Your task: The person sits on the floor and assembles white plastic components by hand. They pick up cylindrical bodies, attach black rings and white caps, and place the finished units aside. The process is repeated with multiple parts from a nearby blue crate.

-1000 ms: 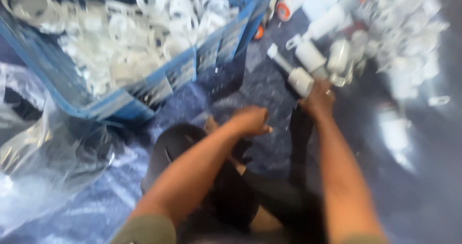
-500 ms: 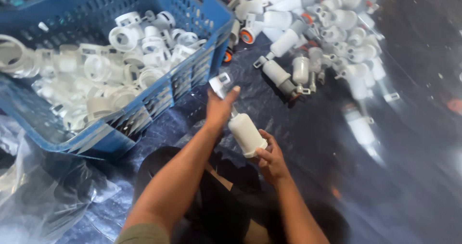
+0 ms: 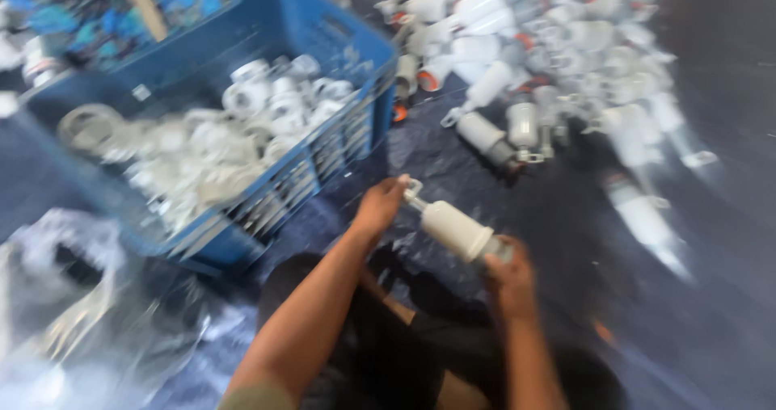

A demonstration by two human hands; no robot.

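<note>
Floor: dark blue sheet [image 3: 711, 313], shiny and creased, spread under everything; the picture is blurred by motion.
Crate: blue slatted crate [image 3: 323, 30] at upper left, tilted in view, partly filled with white ring-shaped fittings [image 3: 242, 127].
Pile: heap of white plastic parts [image 3: 550, 46] at upper right, some with orange ends, lying loose on the sheet, well apart from the hands.
Bag: clear plastic bag [image 3: 73, 313] crumpled at lower left, beside the crate.
Tube: white cylinder [image 3: 457, 231] held above the sheet between both hands, tilted, its narrow end up-left, its wide end down-right.
Cap: small white piece [image 3: 413, 190] at the tube's narrow end, touching the left fingertips; whether it is joined to the tube I cannot tell.
Left hand: left hand [image 3: 380, 206] reaches forward, fingers bunched and pinching at the cap.
Right hand: right hand [image 3: 508, 274] curled around the tube's wide end, gripping it from below.
Legs: dark trousers [image 3: 388, 353] under the forearms, at the bottom of the view.
</note>
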